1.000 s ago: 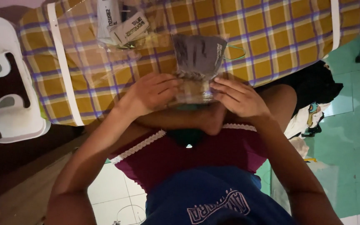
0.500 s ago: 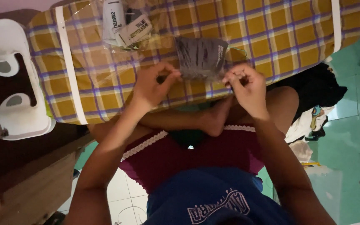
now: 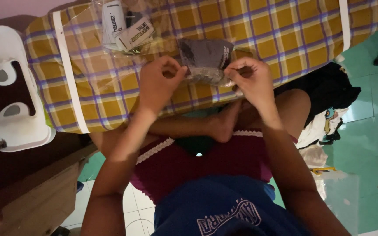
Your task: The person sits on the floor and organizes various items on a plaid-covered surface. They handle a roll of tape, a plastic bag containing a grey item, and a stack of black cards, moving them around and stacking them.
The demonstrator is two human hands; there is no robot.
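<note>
My left hand (image 3: 158, 83) and my right hand (image 3: 250, 81) pinch the two lower corners of a clear plastic bag with a dark folded garment inside (image 3: 206, 59). The bag lies flat on a yellow, purple-checked cloth (image 3: 276, 30) that covers the surface in front of me. My crossed legs and one foot (image 3: 224, 122) show below the hands. Both hands are closed on the bag's edge, thumbs against forefingers.
A second clear packet with white and dark folded items (image 3: 125, 26) lies on the cloth to the upper left. A white plastic stool (image 3: 9, 87) stands at the left. Dark clothing is heaped on the green tiled floor (image 3: 372, 113) at the right.
The bag was held up off the cloth between both hands; it has come down and now lies flat on the cloth, with my hands moved apart to its corners.
</note>
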